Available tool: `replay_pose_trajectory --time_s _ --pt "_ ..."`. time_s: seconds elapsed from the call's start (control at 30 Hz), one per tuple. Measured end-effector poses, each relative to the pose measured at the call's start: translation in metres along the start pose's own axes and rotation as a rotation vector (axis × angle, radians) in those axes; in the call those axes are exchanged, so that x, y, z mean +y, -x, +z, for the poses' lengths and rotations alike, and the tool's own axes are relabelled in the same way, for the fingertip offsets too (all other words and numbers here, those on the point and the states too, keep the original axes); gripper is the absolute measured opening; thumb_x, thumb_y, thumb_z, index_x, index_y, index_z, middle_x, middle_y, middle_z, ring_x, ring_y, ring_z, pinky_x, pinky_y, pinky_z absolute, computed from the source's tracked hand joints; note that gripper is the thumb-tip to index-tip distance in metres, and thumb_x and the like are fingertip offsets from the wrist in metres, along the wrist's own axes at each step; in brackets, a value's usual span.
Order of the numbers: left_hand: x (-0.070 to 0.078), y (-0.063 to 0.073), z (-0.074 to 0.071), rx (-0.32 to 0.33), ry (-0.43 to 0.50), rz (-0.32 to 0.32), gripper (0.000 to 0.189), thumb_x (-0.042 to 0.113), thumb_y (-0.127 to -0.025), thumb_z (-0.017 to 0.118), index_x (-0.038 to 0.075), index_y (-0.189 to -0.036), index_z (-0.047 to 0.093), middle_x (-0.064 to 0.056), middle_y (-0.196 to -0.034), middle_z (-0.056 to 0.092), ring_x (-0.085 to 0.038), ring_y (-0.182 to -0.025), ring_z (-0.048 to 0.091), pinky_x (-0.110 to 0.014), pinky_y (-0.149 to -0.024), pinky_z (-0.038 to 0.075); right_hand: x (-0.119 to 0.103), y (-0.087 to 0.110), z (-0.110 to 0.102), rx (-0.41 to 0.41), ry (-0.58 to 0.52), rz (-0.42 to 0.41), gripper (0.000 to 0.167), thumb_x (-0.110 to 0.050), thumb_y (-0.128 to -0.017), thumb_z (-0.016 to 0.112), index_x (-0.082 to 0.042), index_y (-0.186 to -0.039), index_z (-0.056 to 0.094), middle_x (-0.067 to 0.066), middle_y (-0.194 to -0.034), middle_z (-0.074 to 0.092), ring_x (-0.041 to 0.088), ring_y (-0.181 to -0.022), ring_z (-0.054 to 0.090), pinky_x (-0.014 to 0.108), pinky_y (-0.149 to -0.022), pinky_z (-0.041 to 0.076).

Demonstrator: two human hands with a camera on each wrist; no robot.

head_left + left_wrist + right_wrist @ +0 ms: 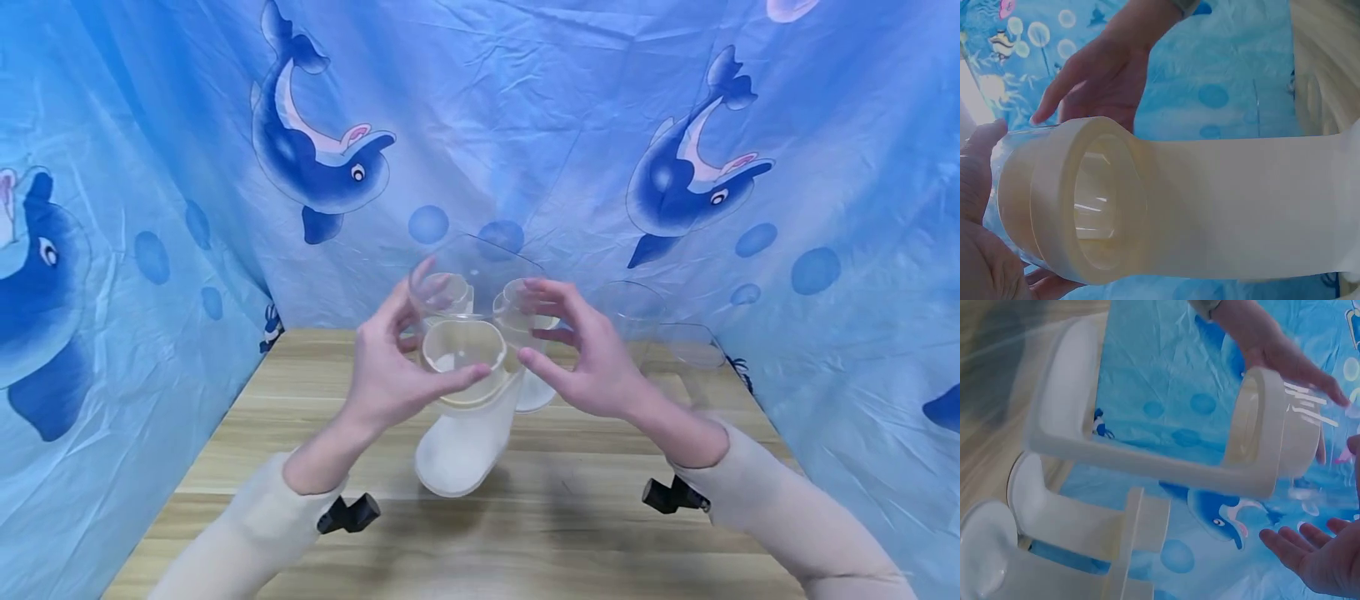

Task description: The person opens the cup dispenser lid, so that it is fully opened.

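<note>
- Head view: left hand (386,358) grips the clear cylinder (480,279) from the left, thumb near side, fingers far side. Right hand (592,362) is cupped wide at the right side; can't tell if its fingertips touch.
- Cylinder is mid-scene, just beyond the ring of the near white holder (461,454). Holder looks raised off the tabletop (585,542); base contact not certain.
- Two more white holders (534,396) sit just behind. Clear pieces (693,346) at far right, faint outlines.
- Risk: smooth wall plus one-sided hold could let the cylinder slip or twist. A far swing could clip the two holders; a right elbow-out move could catch the hard-to-see clear pieces.
- Edges: far holders are near the far edge, curtain (480,125) right behind. Best room is on the near side, toward the person.
- Left wrist view: left hand curls round the cylinder, which sits around the cream collar (1017,200). Holder hangs off that joint; if the fit is loose, likely failure is the holder dropping out under its own weight.
- Right wrist view: right fingers spread, palm up, beside the cylinder. Near holder's base is well apart from the other two bases; its ring end has less margin.
</note>
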State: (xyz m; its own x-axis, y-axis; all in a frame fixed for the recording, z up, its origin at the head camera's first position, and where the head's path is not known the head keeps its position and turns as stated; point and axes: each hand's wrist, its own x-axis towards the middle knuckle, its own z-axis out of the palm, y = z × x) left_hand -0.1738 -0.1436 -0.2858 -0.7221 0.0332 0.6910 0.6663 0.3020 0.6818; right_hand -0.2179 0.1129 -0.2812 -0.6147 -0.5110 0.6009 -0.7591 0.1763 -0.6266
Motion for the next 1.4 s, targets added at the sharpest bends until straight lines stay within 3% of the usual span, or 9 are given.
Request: replay_pose_trajectory --time_s 0.17,0.3,0.4,0.57,0.67,0.83,1.03,1.1,1.4 --pt "-0.007 0.004 0.023 -0.05 0.023 -0.011 0.117 0.018 -0.062 0.102 0.031 -0.162 0.043 -0.005 -0.149 0.067 -0.023 -0.123 0.073 -0.035 -0.078 0.068 0.001 0.008 -0.004 -0.01 -0.054 0.03 0.065 0.007 -0.095 0.071 -0.001 -0.153 0.044 0.018 -0.147 0.061 0.033 -0.125 0.068 0.036 -0.097 0.064" --pt "-0.012 0.011 0.03 -0.122 0.04 -0.007 0.114 0.022 -0.069 0.098 0.031 -0.165 0.038 -0.007 -0.153 0.063 -0.025 -0.129 0.07 -0.037 -0.077 0.068 0.008 0.02 -0.01 -0.05 -0.09 0.034 0.06 0.011 -0.097 0.065 0.002 -0.152 0.041 0.023 -0.149 0.057 0.022 -0.123 0.069 0.033 -0.099 0.063" --pt "-0.016 0.017 0.032 -0.183 0.091 0.02 0.106 0.017 -0.075 0.09 0.022 -0.166 0.036 -0.012 -0.155 0.06 -0.033 -0.134 0.067 -0.041 -0.079 0.068 0.017 0.029 -0.015 -0.077 -0.111 0.037 0.059 0.012 -0.099 0.062 0.003 -0.153 0.039 0.024 -0.151 0.055 0.016 -0.124 0.067 0.033 -0.103 0.062" --pt "-0.022 0.025 0.035 -0.238 0.173 0.054 0.1 0.005 -0.079 0.079 0.009 -0.167 0.033 -0.019 -0.161 0.052 -0.045 -0.131 0.064 -0.041 -0.083 0.067 0.032 0.039 -0.02 -0.119 -0.184 0.043 0.06 0.014 -0.1 0.057 0.008 -0.155 0.034 0.029 -0.153 0.05 0.022 -0.132 0.064 0.036 -0.108 0.059" --pt "-0.026 0.031 0.038 -0.234 0.179 0.076 0.099 0.002 -0.078 0.08 0.005 -0.166 0.034 -0.021 -0.161 0.052 -0.043 -0.124 0.066 -0.038 -0.084 0.067 0.038 0.041 -0.023 -0.157 -0.239 0.045 0.061 0.016 -0.1 0.055 0.009 -0.156 0.032 0.027 -0.156 0.048 0.021 -0.138 0.061 0.035 -0.11 0.058" --pt "-0.03 0.04 0.043 -0.203 0.166 0.066 0.101 0.002 -0.076 0.087 0.007 -0.164 0.038 -0.019 -0.152 0.06 -0.031 -0.122 0.066 -0.034 -0.084 0.067 0.046 0.045 -0.027 -0.22 -0.29 0.05 0.062 0.014 -0.102 0.051 0.006 -0.16 0.029 0.006 -0.161 0.049 0.014 -0.143 0.057 0.034 -0.113 0.056" --pt "-0.032 0.047 0.047 -0.18 0.179 0.044 0.106 0.002 -0.071 0.094 0.009 -0.163 0.043 -0.018 -0.143 0.063 -0.029 -0.125 0.065 -0.035 -0.083 0.067 0.054 0.047 -0.03 -0.274 -0.366 0.036 0.064 0.017 -0.102 0.046 0.009 -0.161 0.024 0.032 -0.162 0.04 0.023 -0.146 0.055 0.041 -0.118 0.052" --pt "-0.034 0.049 0.049 -0.175 0.182 0.04 0.106 0.002 -0.07 0.096 0.008 -0.162 0.044 -0.018 -0.143 0.063 -0.027 -0.126 0.064 -0.035 -0.083 0.067 0.056 0.048 -0.03 -0.286 -0.393 0.039 0.065 0.019 -0.1 0.044 0.01 -0.161 0.022 0.034 -0.163 0.038 0.025 -0.148 0.054 0.044 -0.118 0.052" --pt "-0.038 0.058 0.055 -0.117 0.136 0.013 0.107 0.006 -0.063 0.102 0.015 -0.158 0.053 -0.012 -0.145 0.062 -0.022 -0.122 0.065 -0.034 -0.082 0.067 0.063 0.05 -0.028 -0.346 -0.464 0.052 0.065 0.014 -0.103 0.04 0.011 -0.162 0.015 0.008 -0.169 0.04 0.027 -0.152 0.049 0.043 -0.122 0.048"
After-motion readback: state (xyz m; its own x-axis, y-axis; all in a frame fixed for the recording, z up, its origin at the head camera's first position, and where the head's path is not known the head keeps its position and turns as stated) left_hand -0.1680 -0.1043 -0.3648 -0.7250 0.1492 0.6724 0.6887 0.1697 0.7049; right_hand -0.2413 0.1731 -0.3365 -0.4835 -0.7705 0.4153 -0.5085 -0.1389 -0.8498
